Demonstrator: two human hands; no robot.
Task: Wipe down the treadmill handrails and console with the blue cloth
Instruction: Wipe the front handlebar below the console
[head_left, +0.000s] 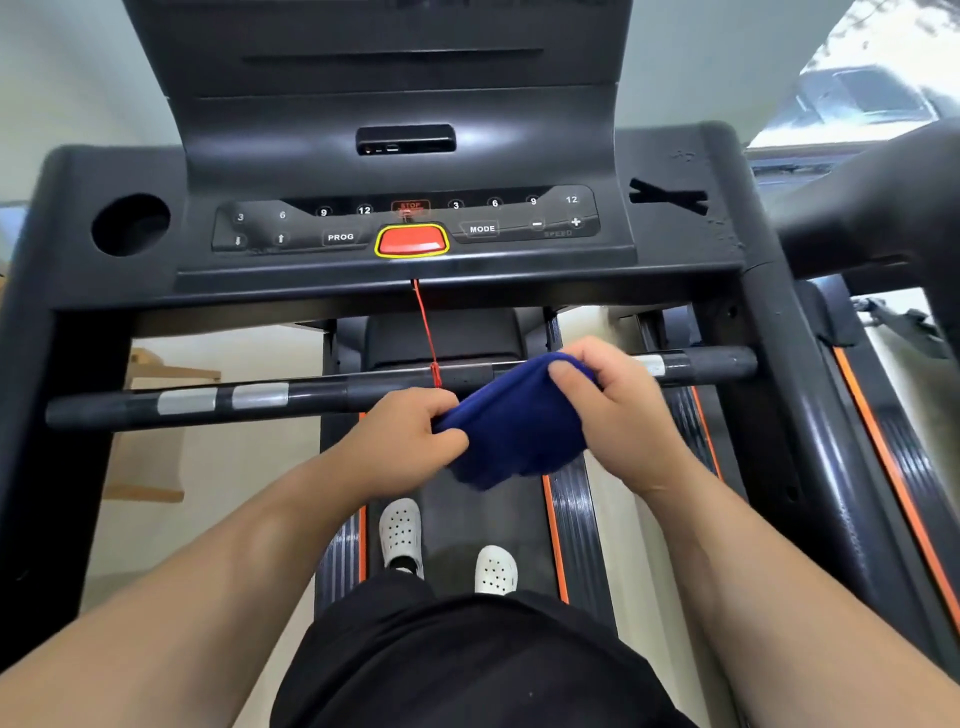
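On the treadmill deck: a person stands facing the console, both hands raised at the crossbar handrail.
Blue cloth: the blue cloth hangs bunched between the two hands, just in front of the crossbar and partly overlapping it in view; whether it touches the bar cannot be told.
Left hand: the left hand has its fingers curled and pinching the cloth's near corner, apparently to pull it taut.
Right hand: the right hand pinches the far edge with thumb pressed down on the fabric (a refolding grip, by the look of it, rather than a wiping one).
Red cord: the red safety cord drops from the console to a clip on the bar, right beside the cloth; a sweep leftward could snag it.
Open room: bare bar runs free to the left, past the silver grip sensors; less remains to the right.
Side rails: the right side rail stands clear, within reach.
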